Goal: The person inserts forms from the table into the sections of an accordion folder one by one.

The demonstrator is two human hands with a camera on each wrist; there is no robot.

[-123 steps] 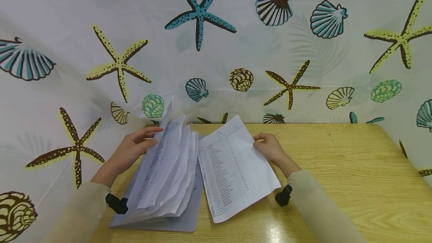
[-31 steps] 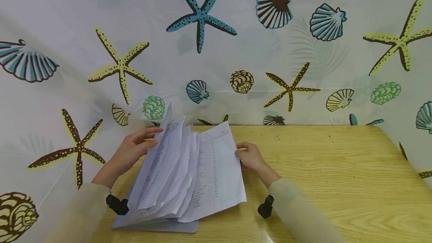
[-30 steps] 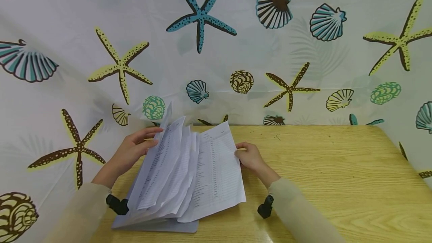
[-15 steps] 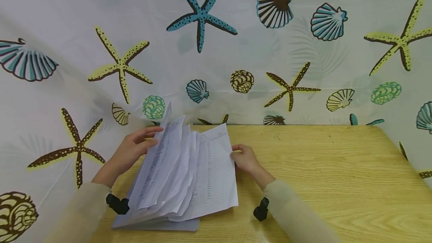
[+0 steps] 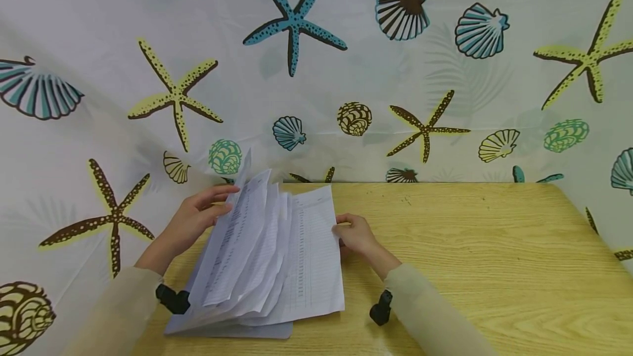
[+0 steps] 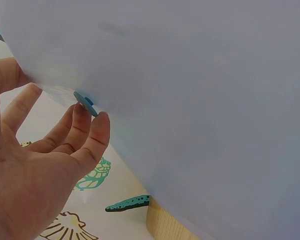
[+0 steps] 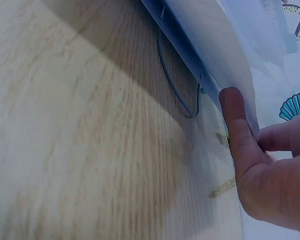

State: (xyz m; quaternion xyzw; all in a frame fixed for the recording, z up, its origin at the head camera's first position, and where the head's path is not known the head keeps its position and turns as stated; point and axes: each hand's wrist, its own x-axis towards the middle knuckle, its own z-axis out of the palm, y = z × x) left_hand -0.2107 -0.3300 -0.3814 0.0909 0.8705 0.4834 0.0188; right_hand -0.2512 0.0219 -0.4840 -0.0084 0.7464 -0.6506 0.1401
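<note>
A pale translucent document folder (image 5: 272, 331) stands partly open at the left of the table, with several loosely fanned printed sheets (image 5: 247, 235) inside. My left hand (image 5: 193, 218) holds its raised front cover by the upper left edge. In the left wrist view those fingertips are at a small blue round button (image 6: 86, 103) on the cover (image 6: 205, 100). My right hand (image 5: 358, 235) pinches the right edge of a printed sheet (image 5: 318, 262), thumb on one side and fingers behind. The sheet's left part lies hidden behind the fanned papers, against the folder's back.
A light wooden table (image 5: 484, 268) stretches to the right. Behind it hangs a white curtain (image 5: 336, 59) printed with starfish and shells. A thin cord (image 7: 192, 115) loops from the folder's back in the right wrist view. Each wrist wears a small black camera (image 5: 381, 307).
My right hand has brought the sheet leftward from beside the folder and slightly lower, so its left part is now behind the papers. My left hand stays at the cover.
</note>
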